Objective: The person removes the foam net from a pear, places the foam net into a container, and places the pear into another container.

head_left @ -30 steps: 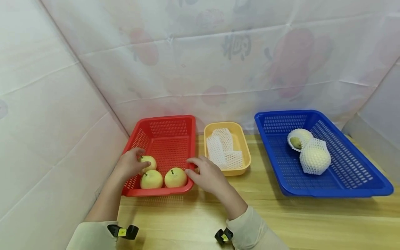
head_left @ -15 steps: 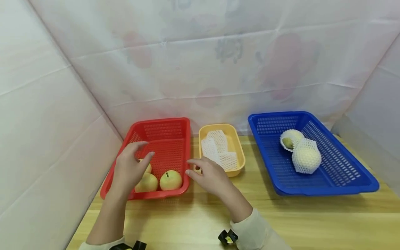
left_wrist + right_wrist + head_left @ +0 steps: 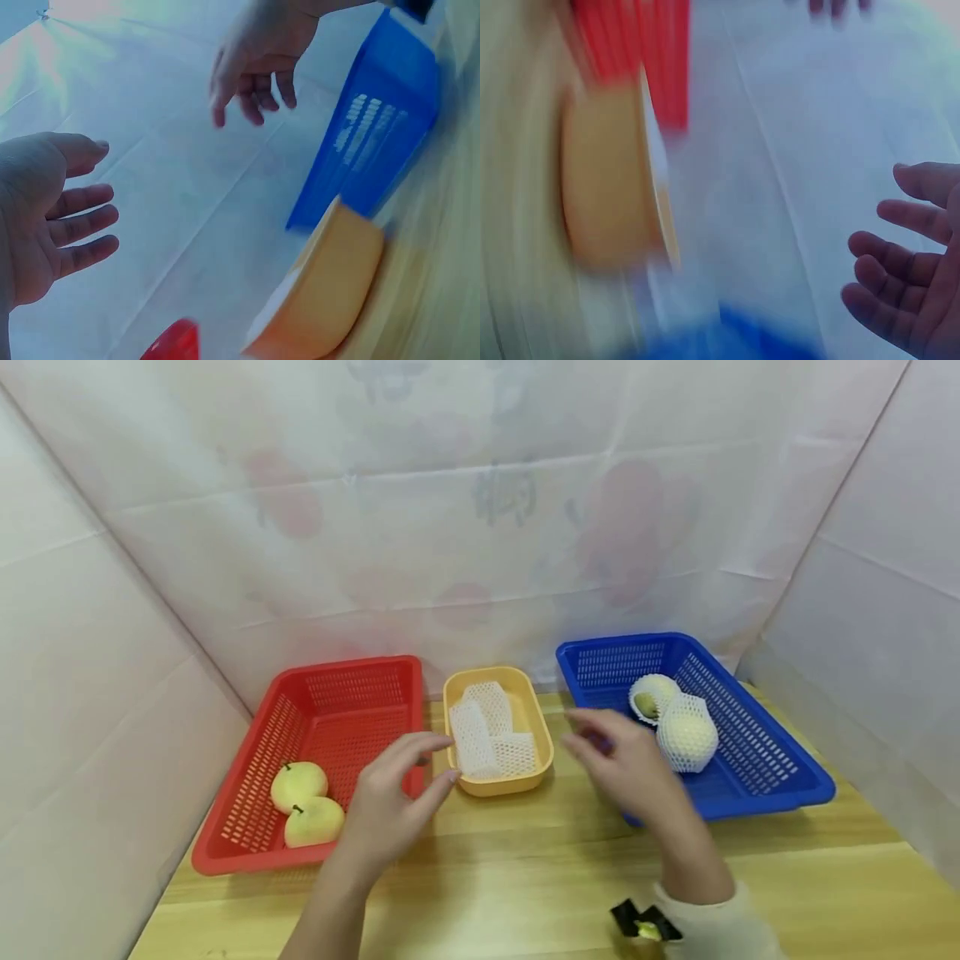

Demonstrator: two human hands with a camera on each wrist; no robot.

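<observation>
My left hand (image 3: 390, 802) hovers over the right side of the red basket (image 3: 225, 860), thumb and fingers spread, with nothing held. Two yellow pears (image 3: 298, 787) lie inside that basket; my hand hides its front right corner. Blurred, my right hand (image 3: 626, 768) is in the air before the blue basket's near left side, fingers loosely bent around nothing. Between the hands stands a yellow tray (image 3: 504, 787) with several white foam net sleeves (image 3: 474, 742). The left wrist view confirms bare palms on both the left hand (image 3: 37, 217) and right hand (image 3: 266, 56).
The blue basket (image 3: 813, 793) at the right bears two pears in foam nets (image 3: 687, 735), touching each other. All the containers stand on a wooden table (image 3: 502, 893). White cloth walls (image 3: 405, 560) enclose the back and both sides.
My left hand has left the pears and moved right toward the yellow tray. The right hand has moved right, from the red basket's edge to the blue basket. The head view has turned right.
</observation>
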